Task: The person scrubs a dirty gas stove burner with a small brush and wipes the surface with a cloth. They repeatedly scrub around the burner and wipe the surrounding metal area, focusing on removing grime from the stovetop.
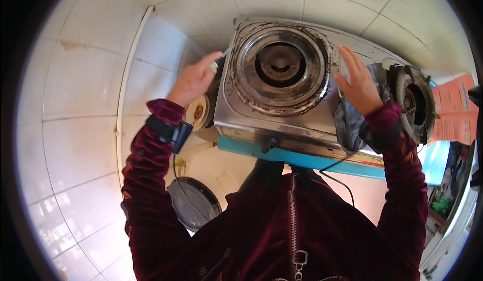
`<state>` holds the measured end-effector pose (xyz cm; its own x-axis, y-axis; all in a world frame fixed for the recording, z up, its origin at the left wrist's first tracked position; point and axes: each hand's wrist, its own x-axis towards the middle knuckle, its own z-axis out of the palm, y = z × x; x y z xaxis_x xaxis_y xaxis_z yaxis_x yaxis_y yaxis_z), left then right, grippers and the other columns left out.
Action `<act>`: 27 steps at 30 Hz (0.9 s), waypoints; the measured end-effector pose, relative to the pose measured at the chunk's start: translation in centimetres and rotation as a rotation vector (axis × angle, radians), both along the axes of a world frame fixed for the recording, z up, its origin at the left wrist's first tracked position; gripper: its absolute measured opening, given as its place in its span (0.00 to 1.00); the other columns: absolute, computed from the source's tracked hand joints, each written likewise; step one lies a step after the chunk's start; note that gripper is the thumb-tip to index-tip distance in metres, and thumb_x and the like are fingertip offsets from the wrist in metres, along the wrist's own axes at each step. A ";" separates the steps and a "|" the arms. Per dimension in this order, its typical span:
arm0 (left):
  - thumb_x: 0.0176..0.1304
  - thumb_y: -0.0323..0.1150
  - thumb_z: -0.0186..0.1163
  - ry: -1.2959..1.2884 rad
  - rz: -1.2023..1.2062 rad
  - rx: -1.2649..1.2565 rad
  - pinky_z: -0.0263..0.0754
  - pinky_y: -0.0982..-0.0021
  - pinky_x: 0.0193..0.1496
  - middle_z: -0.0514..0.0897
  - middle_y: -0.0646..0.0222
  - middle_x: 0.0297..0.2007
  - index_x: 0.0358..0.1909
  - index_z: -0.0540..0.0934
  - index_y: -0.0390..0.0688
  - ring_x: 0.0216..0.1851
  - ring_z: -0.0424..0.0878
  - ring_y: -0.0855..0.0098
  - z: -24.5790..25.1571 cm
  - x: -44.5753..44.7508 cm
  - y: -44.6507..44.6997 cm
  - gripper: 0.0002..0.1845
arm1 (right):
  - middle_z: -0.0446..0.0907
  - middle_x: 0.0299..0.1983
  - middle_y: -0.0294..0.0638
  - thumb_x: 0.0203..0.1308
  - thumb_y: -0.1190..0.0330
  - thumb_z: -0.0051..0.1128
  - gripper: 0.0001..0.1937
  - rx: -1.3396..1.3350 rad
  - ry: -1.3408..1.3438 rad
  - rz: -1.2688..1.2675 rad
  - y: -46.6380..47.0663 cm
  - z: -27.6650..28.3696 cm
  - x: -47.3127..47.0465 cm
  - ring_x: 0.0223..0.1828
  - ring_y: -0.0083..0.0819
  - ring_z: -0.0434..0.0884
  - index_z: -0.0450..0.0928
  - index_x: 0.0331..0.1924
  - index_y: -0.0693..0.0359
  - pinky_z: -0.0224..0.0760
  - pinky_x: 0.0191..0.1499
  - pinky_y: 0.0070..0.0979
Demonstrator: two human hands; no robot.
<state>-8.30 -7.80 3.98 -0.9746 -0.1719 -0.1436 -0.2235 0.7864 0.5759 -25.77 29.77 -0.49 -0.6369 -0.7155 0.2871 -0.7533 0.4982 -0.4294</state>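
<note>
My left hand point(195, 77) grips a small hand tool point(225, 52) with a thin metal blade, at the left edge of a steel gas stove point(279, 124). Most of its handle is hidden in my fist. The stove's left burner carries a wide, round metal drip pan point(245, 67), with dark, flaking grime around it. Over the stove top, right of this burner, my right hand point(357, 80) has its thumb and fingers apart and holds nothing. A grey cloth point(349, 124) lies beside and partly under my right wrist. Whether my fingertips touch the metal is unclear.
A dark pot support point(400, 96) sits at the stove's right burner, near a pink printed sheet point(453, 111). Beneath the stove runs a blue tabletop point(241, 148). Left stands a stained round container point(203, 111); a black basin point(196, 201) is lower down. Tiled walls point(86, 84) close off the left and back.
</note>
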 end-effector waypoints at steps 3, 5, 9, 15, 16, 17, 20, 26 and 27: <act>0.68 0.36 0.49 -0.081 0.023 -0.114 0.73 0.50 0.46 0.83 0.48 0.38 0.65 0.69 0.51 0.41 0.80 0.45 -2.7 -1.5 0.1 0.23 | 0.65 0.68 0.51 0.63 0.59 0.55 0.31 0.188 0.104 -0.085 -2.7 -2.7 -2.9 0.68 0.51 0.66 0.62 0.69 0.57 0.62 0.65 0.44; 0.68 0.37 0.48 -0.036 -0.008 -0.210 0.73 0.49 0.46 0.84 0.48 0.38 0.66 0.69 0.51 0.42 0.80 0.45 -3.2 -2.4 -0.7 0.23 | 0.65 0.67 0.51 0.64 0.58 0.54 0.30 0.337 0.102 -0.116 -3.6 -3.3 -4.4 0.67 0.52 0.66 0.62 0.68 0.57 0.63 0.64 0.46; 0.69 0.33 0.48 0.076 -0.128 -0.252 0.73 0.52 0.44 0.82 0.45 0.34 0.67 0.69 0.51 0.38 0.79 0.42 -3.8 -3.3 -2.4 0.23 | 0.65 0.65 0.51 0.64 0.58 0.55 0.29 0.550 -0.041 -0.091 -4.1 -2.9 -5.8 0.66 0.52 0.66 0.63 0.67 0.58 0.67 0.60 0.48; 0.69 0.34 0.47 0.023 -0.217 -0.262 0.73 0.51 0.47 0.83 0.45 0.39 0.66 0.69 0.50 0.42 0.79 0.42 -4.8 -7.7 -2.2 0.24 | 0.64 0.67 0.51 0.61 0.60 0.57 0.31 0.552 -0.033 -0.084 -4.1 -1.9 -5.4 0.67 0.53 0.65 0.63 0.67 0.56 0.67 0.60 0.49; 0.69 0.34 0.47 0.092 -0.252 -0.246 0.72 0.51 0.50 0.82 0.43 0.42 0.66 0.69 0.49 0.44 0.79 0.42 -5.1 -8.8 -1.9 0.24 | 0.63 0.68 0.51 0.61 0.60 0.57 0.31 0.532 -0.036 -0.077 -4.3 -1.7 -5.4 0.68 0.53 0.64 0.62 0.68 0.56 0.66 0.61 0.49; 0.69 0.34 0.47 0.058 -0.233 -0.249 0.72 0.51 0.51 0.82 0.43 0.43 0.66 0.69 0.48 0.45 0.79 0.42 -5.3 -9.7 -1.6 0.24 | 0.63 0.68 0.51 0.61 0.60 0.58 0.32 0.551 -0.069 -0.079 -4.4 -1.7 -5.4 0.69 0.54 0.63 0.62 0.68 0.56 0.66 0.62 0.49; 0.68 0.34 0.46 0.076 -0.289 -0.176 0.71 0.53 0.56 0.81 0.42 0.50 0.66 0.70 0.46 0.51 0.78 0.42 -5.4 -11.2 -1.8 0.24 | 0.62 0.69 0.52 0.61 0.60 0.58 0.32 0.592 -0.102 -0.101 -4.6 -1.5 -5.3 0.70 0.54 0.62 0.61 0.69 0.56 0.64 0.64 0.49; 0.68 0.35 0.47 -0.061 -0.323 -0.125 0.73 0.50 0.52 0.82 0.43 0.45 0.65 0.69 0.48 0.47 0.80 0.43 -4.3 -11.4 -2.7 0.23 | 0.66 0.64 0.50 0.59 0.59 0.58 0.31 0.477 0.031 -0.094 -3.8 -2.6 -5.1 0.65 0.49 0.67 0.64 0.66 0.57 0.69 0.58 0.45; 0.68 0.35 0.47 -0.068 -0.327 -0.068 0.73 0.50 0.51 0.83 0.43 0.44 0.66 0.69 0.48 0.46 0.80 0.43 -4.1 -11.6 -2.4 0.24 | 0.68 0.62 0.48 0.59 0.58 0.58 0.30 0.449 0.087 -0.086 -3.7 -2.9 -5.1 0.63 0.47 0.69 0.65 0.65 0.57 0.71 0.55 0.44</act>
<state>-19.86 -10.23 -0.10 -0.9683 0.1367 -0.2092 0.0107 0.8590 0.5119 -30.89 26.03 -3.44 -0.6864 -0.7270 0.0162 -0.7250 0.6824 -0.0936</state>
